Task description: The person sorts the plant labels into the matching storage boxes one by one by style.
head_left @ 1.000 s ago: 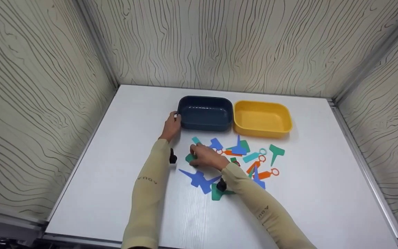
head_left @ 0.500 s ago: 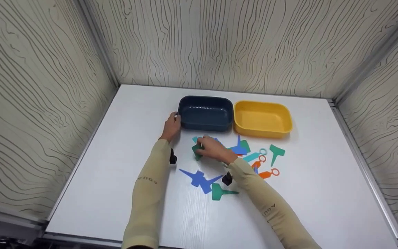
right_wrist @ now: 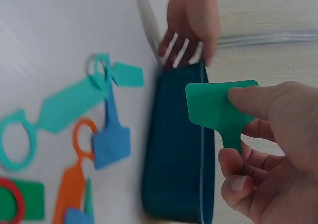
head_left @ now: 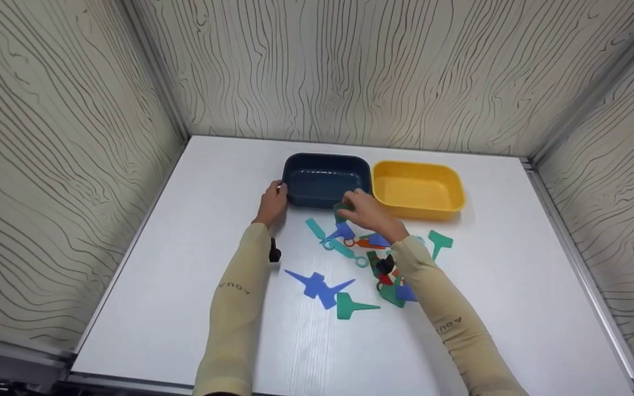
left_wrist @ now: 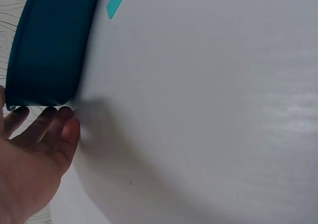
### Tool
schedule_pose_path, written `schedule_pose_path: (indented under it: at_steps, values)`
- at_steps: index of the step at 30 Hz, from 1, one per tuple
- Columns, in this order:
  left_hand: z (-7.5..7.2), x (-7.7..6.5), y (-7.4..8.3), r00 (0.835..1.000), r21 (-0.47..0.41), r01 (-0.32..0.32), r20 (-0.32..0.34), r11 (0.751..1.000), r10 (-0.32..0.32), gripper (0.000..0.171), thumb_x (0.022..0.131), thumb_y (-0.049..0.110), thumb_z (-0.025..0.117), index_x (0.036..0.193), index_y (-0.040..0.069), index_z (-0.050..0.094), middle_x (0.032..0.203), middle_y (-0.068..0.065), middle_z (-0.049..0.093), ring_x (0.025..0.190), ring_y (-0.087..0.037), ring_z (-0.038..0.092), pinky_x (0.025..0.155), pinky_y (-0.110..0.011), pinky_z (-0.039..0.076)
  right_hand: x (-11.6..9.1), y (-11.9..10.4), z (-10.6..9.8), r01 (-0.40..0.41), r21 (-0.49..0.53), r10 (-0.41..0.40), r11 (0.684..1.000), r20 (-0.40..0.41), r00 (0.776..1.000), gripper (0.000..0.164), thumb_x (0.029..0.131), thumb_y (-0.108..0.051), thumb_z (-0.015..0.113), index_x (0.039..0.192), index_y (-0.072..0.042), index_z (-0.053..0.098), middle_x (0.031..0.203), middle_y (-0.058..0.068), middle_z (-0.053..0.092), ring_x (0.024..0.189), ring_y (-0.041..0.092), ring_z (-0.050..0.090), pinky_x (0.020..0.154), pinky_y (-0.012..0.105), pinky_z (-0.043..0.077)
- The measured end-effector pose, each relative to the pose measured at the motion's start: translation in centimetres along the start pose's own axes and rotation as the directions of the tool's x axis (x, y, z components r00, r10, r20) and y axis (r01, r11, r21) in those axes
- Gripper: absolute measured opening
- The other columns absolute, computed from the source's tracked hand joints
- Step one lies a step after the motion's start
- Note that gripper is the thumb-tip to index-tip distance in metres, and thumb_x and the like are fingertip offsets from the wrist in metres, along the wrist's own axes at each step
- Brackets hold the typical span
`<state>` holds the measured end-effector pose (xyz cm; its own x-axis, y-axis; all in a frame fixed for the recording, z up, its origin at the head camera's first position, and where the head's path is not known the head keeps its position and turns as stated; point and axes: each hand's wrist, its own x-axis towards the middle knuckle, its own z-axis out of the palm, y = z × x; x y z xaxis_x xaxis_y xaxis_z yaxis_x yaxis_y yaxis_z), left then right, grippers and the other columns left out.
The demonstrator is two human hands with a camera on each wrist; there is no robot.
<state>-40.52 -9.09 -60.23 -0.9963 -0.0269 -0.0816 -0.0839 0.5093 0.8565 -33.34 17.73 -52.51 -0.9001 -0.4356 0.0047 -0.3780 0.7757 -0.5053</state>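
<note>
Pinching a flat green T-shaped plastic tag [right_wrist: 213, 102] in the right hand [head_left: 371, 213] at centre of the head frame, by a dark-blue rectangular plastic bin [head_left: 325, 184]; touching the bin's left end with loosely extended fingers of the left hand [head_left: 272, 204].

Head view: illumination is even and moderately bright. A diffuse sheen lies on the table [head_left: 306, 352]; small highlights mark the inside of the dark blue tub [head_left: 314, 201]. Left wrist view: dimmer, with a soft shadow near the tub and glare at right. Right wrist view: the green T-shaped tag [right_wrist: 211, 105] is sharp; the teal ring tag [right_wrist: 72, 105] is blurred.
</note>
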Motion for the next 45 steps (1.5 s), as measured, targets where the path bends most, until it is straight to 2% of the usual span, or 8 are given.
schedule_pose_path:
  at_steps: [7,12,18,23,27,30,39,45]
  values:
    - [-0.2,0.1,-0.2,1.000,0.005,-0.006,-0.019,1.000,0.006,0.049,0.106,0.036,0.033,0.142,0.005,0.044,0.137,-0.017,0.056,0.127,-0.029,0.053,0.108,-0.044,0.041,-0.3,2.1,-3.0,-0.038,0.009,0.039,0.999,-0.099,0.994,0.031,0.096,-0.028,0.063,0.112,-0.001,0.061,0.107,0.019,0.060,0.095,0.031,0.056,0.086,0.044,0.050]
    - [0.0,0.0,0.0,1.000,0.008,-0.008,-0.008,1.000,0.008,0.050,0.106,0.038,0.032,0.142,0.006,0.044,0.137,-0.016,0.056,0.127,-0.029,0.053,0.109,-0.044,0.041,-0.6,4.3,-4.9,-0.083,-0.007,0.081,0.997,-0.134,0.988,0.032,0.096,-0.027,0.063,0.112,0.001,0.061,0.108,0.020,0.061,0.099,0.034,0.055,0.090,0.048,0.048]
    - [0.2,0.1,-0.1,1.000,0.009,0.001,0.005,1.000,-0.001,0.053,0.106,0.041,0.030,0.144,0.006,0.042,0.141,-0.015,0.053,0.131,-0.028,0.051,0.111,-0.043,0.040,-0.9,6.7,-6.3,-0.124,-0.004,0.122,0.992,-0.145,0.982,0.030,0.096,-0.025,0.062,0.109,0.001,0.061,0.104,0.019,0.062,0.093,0.032,0.054,0.085,0.046,0.048]
    - [0.1,0.0,-0.2,0.999,-0.019,0.018,0.028,1.000,-0.017,0.055,0.106,0.043,0.030,0.146,0.007,0.039,0.145,-0.014,0.049,0.136,-0.028,0.046,0.113,-0.044,0.037,-1.1,8.5,-6.7,-0.171,0.032,0.174,0.985,-0.141,0.975,0.030,0.096,-0.025,0.062,0.111,0.001,0.062,0.105,0.019,0.064,0.090,0.031,0.057,0.084,0.046,0.051]
    - [0.1,-0.1,-0.1,0.999,-0.015,0.013,0.032,1.000,-0.013,0.055,0.106,0.044,0.029,0.146,0.007,0.039,0.146,-0.014,0.048,0.138,-0.028,0.044,0.114,-0.044,0.036,-1.3,9.8,-6.8,-0.236,0.045,0.240,0.971,-0.127,0.962,0.034,0.097,-0.026,0.060,0.119,0.000,0.059,0.111,0.018,0.063,0.095,0.031,0.057,0.089,0.047,0.052]
    - [0.1,-0.1,-0.2,0.999,-0.012,0.008,0.032,1.000,-0.007,0.056,0.106,0.044,0.029,0.146,0.007,0.038,0.146,-0.015,0.048,0.138,-0.028,0.044,0.114,-0.044,0.036,-1.5,10.6,-6.7,-0.261,0.045,0.264,0.964,-0.108,0.958,0.036,0.098,-0.027,0.060,0.121,0.000,0.058,0.113,0.019,0.063,0.095,0.031,0.058,0.088,0.046,0.052]
    - [0.2,-0.1,0.0,1.000,-0.006,0.015,0.019,1.000,-0.015,0.055,0.106,0.044,0.028,0.146,0.007,0.039,0.145,-0.014,0.049,0.137,-0.028,0.046,0.114,-0.044,0.037,-1.6,11.1,-6.9,-0.260,0.045,0.263,0.965,-0.090,0.960,0.030,0.097,-0.026,0.060,0.112,0.000,0.062,0.106,0.018,0.065,0.088,0.029,0.058,0.081,0.042,0.053]
    - [0.3,-0.3,0.1,1.000,-0.002,0.009,0.013,1.000,-0.009,0.054,0.106,0.043,0.030,0.145,0.007,0.041,0.144,-0.014,0.051,0.136,-0.027,0.047,0.113,-0.043,0.038,-1.9,11.5,-7.2,-0.250,0.033,0.252,0.968,-0.101,0.962,0.031,0.098,-0.025,0.059,0.112,0.003,0.059,0.110,0.022,0.062,0.095,0.033,0.055,0.085,0.046,0.050]
